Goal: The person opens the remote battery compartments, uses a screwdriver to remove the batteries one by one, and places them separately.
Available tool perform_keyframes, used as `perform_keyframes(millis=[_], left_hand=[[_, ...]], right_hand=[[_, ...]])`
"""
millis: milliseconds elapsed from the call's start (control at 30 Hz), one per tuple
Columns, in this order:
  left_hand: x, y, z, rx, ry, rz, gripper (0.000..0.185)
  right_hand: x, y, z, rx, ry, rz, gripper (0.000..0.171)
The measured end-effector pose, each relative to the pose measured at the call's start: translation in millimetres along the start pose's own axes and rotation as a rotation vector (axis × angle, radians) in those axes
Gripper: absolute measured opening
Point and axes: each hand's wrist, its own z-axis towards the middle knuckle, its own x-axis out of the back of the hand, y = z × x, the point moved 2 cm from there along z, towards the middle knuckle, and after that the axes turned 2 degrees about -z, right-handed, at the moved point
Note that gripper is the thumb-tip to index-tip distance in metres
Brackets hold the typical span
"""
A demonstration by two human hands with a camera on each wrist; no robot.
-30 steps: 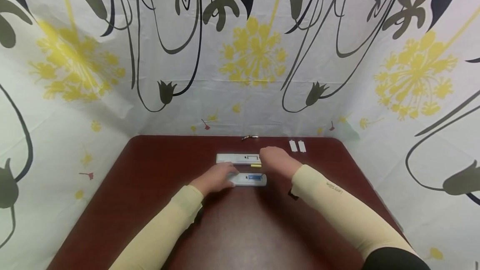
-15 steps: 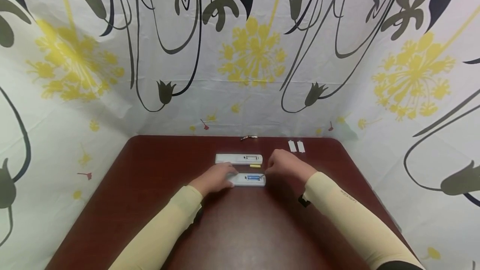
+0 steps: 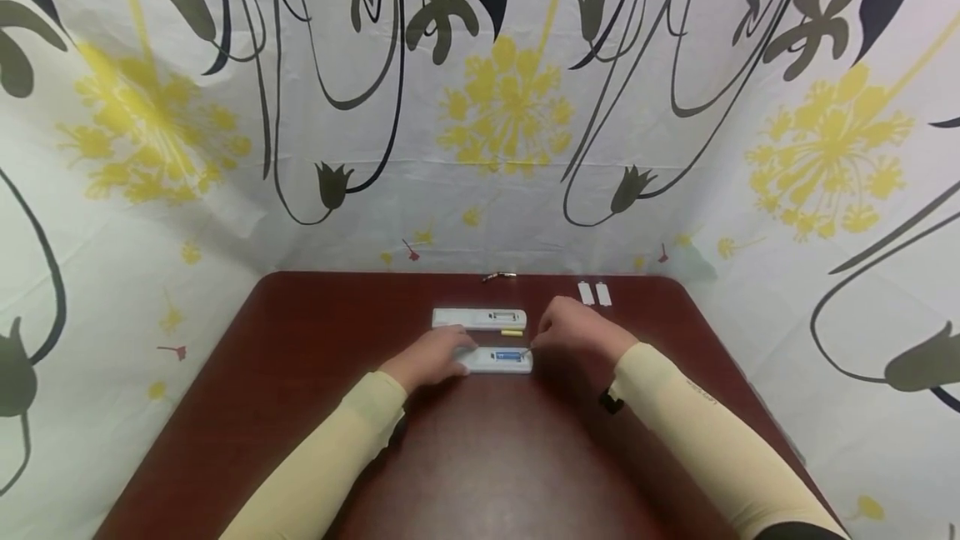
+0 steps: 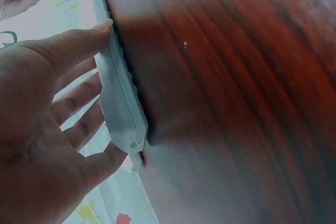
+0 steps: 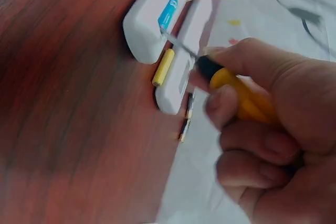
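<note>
A white remote control (image 3: 480,363) lies back up on the table, with a blue battery (image 5: 168,13) in its uncovered compartment. My left hand (image 3: 429,358) holds the remote's left part, thumb along the near edge and fingers on the far side, as the left wrist view shows. In my right hand (image 5: 278,135) is a screwdriver (image 5: 252,100) with a yellow and black handle, gripped in curled fingers. Its metal tip reaches the end of the blue battery at the compartment's right side. A yellow battery (image 5: 164,67) lies between this remote and a second white remote (image 3: 461,318).
The second remote's battery compartment is uncovered too. Two dark batteries (image 3: 498,276) lie end to end by the table's back edge. Further right are two white covers (image 3: 587,293). Patterned cloth (image 3: 495,215) surrounds the back and sides of the dark red table (image 3: 330,315).
My right hand has shifted to the right and slightly closer, uncovering the second remote's right end. It has stayed nearly still over the last half second. The left hand has kept its hold.
</note>
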Motion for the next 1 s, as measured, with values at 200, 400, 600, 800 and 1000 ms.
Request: perform_keyframes(millis=[200, 400, 600, 800, 1000], left_hand=[[-0.1, 1.7, 0.6, -0.018, -0.001, 0.000, 0.038], [0.3, 2.4, 0.7, -0.029, -0.008, 0.003, 0.039], [0.3, 1.1, -0.2, -0.042, -0.001, 0.012, 0.039], [1.9, 1.2, -2.8, -0.042, 0.006, -0.002, 0.038], [2.6, 1.9, -3.8, -0.040, 0.010, 0.003, 0.038]], right_hand=[[17, 2, -4, -0.011, 0.244, 0.203, 0.024], [3, -1, -6, -0.036, 0.198, 0.249, 0.022], [-5, 0, -8, -0.033, 0.246, 0.272, 0.022], [-6, 1, -7, -0.039, 0.254, 0.294, 0.023], [-10, 2, -8, -0.080, 0.224, 0.368, 0.026]])
